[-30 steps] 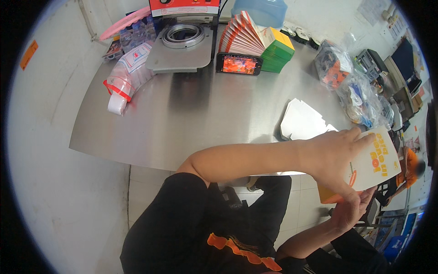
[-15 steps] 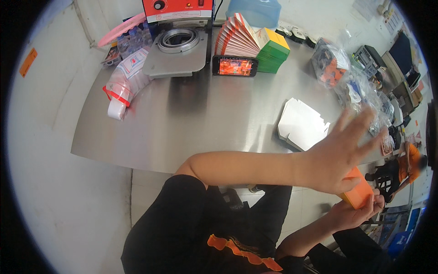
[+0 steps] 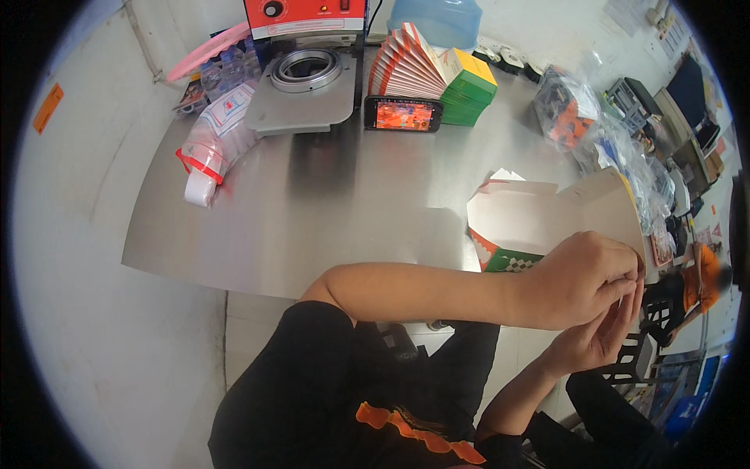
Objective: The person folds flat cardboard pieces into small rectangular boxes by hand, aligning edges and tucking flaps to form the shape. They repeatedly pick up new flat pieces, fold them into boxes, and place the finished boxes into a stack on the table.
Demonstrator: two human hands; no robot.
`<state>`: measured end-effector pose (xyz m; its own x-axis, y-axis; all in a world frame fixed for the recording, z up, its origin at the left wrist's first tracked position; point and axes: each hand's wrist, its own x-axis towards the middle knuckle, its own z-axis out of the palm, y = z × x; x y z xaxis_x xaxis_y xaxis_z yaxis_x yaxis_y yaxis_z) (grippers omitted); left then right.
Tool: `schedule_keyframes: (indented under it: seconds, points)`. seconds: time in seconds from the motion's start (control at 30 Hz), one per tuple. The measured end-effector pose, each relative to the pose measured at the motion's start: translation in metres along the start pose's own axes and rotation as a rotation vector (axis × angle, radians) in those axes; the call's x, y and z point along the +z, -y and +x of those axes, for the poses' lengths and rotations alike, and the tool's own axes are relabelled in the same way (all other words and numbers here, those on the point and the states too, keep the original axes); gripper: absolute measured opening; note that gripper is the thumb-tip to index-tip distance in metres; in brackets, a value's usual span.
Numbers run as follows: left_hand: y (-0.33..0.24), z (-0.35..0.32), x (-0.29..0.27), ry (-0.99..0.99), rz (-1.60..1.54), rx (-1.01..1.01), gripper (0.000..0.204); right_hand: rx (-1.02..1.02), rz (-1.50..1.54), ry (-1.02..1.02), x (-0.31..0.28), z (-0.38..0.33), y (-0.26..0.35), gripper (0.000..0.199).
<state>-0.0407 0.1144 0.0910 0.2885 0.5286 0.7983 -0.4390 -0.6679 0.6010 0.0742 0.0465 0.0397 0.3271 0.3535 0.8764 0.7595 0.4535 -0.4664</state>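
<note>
Our left hand (image 3: 578, 277) and right hand (image 3: 598, 340) pinch the open carton (image 3: 539, 223) by its near edge, fingers (image 3: 617, 288) closed, above the bench (image 3: 336, 203).

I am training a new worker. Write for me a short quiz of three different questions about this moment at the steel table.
1. True or false: the phone on the steel table lies flat with its screen lit.
2. What does the open paper box show on its green lower edge? A) stripes B) a checkered band C) dots
3. Fill in: the left hand and the right hand meet at the fingertips just ____ the table's near right corner.

Key: 1 true. 2 B. 3 off. The hands are pinched together; whether they grip anything is hidden.
</note>
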Motion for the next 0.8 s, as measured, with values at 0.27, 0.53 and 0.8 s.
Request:
schedule_keyframes:
  seconds: [0.27,0.53,0.8]
  points:
    - [0.003,-0.003,0.002,-0.03,-0.042,0.013,0.01,0.039,0.028,-0.088,0.009,-0.003,-0.002,0.037]
    - [0.021,-0.005,0.009,-0.003,0.095,0.243,0.018,0.491,0.527,-0.254,-0.003,0.002,-0.014,0.031]
    - [0.024,-0.004,0.008,0.001,0.081,0.305,0.014,0.404,0.587,-0.154,-0.008,0.0,-0.012,0.026]
